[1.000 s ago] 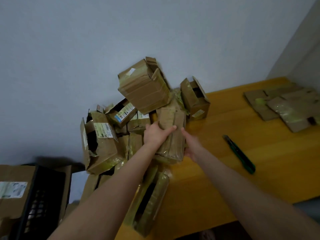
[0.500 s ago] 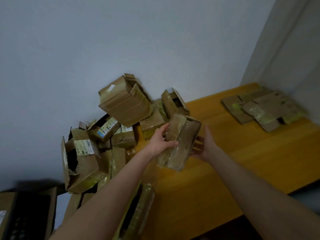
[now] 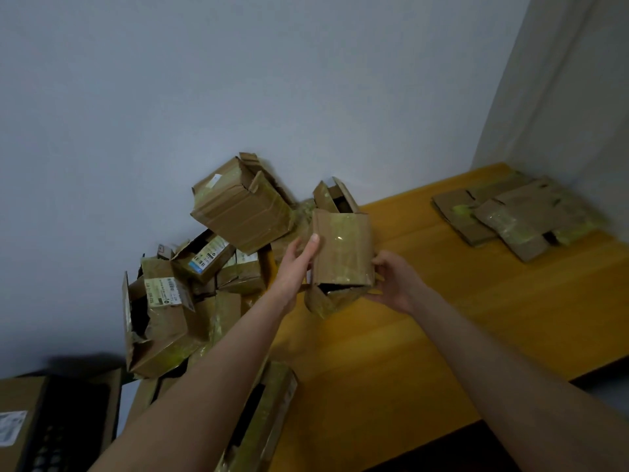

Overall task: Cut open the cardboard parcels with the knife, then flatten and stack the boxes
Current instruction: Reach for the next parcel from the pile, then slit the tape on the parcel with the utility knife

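Note:
I hold a small taped cardboard box (image 3: 342, 250) upright above the yellow wooden table (image 3: 391, 352). Its lower end is open, with a flap hanging down. My left hand (image 3: 299, 257) grips its left side, thumb on the front face. My right hand (image 3: 391, 277) holds its lower right corner. A heap of cardboard parcels (image 3: 211, 267) is piled against the wall on the table's left end, some with open flaps and white labels. A stack of flattened boxes (image 3: 517, 216) lies at the far right of the table. The knife is out of view.
An opened box (image 3: 258, 424) lies at the table's near left edge. A larger cardboard box with a dark crate (image 3: 51, 424) stands lower left, off the table. The grey wall runs behind; a corner of the room is at the right.
Both hands have pulled the small box out of the heap, lifted it and turned it upright. The view has swung left and up, so the green knife on the table is no longer seen.

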{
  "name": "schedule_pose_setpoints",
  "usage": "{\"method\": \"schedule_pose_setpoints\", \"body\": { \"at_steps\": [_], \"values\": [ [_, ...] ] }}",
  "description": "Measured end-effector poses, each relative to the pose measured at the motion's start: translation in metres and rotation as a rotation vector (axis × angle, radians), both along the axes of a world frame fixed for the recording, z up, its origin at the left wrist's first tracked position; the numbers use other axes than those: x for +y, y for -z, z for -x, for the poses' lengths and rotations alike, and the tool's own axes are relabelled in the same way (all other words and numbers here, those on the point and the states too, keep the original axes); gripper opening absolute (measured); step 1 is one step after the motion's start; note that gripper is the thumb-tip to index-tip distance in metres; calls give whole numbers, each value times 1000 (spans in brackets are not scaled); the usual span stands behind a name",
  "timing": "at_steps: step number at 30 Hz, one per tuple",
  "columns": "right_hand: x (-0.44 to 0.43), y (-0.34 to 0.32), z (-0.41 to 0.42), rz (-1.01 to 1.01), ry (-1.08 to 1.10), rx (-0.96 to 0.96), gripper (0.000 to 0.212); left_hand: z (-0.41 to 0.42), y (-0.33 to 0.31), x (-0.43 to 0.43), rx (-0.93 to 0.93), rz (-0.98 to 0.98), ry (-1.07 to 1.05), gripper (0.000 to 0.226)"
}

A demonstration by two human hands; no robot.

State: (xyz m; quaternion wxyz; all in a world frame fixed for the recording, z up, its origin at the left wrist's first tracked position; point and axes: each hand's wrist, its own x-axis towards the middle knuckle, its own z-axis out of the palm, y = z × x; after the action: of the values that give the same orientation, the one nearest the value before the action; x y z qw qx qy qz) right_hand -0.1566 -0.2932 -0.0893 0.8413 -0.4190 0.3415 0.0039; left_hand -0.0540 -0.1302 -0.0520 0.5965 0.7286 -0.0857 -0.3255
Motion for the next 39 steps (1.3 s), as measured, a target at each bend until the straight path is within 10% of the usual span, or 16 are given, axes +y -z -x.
{"method": "schedule_pose_setpoints", "body": {
  "at_steps": [5, 9, 16, 24, 30, 39],
  "values": [
    [6, -6, -1, 108, -66, 78, 75, 4, 0, -1, -85, -24, 85, 65],
    [10, -4, 4, 61, -16, 73, 69, 5, -2, 3, -52, -45, 98, 32],
    [12, 4, 9, 171, -33, 125, 27, 4, 6, 11, -17, -139, 24, 77],
    [42, 23, 7, 390, -119, 204, 45, -17, 23, 7, -309, -515, 286, 69],
    [47, 48, -3, 625, -268, 263, 41, -5, 45, -12, -536, -1034, 483, 130],
    [-25, 100, 43, 1207, -496, 858, 66, -28, 50, -9, -763, -1229, 810, 124]
  ]
}}
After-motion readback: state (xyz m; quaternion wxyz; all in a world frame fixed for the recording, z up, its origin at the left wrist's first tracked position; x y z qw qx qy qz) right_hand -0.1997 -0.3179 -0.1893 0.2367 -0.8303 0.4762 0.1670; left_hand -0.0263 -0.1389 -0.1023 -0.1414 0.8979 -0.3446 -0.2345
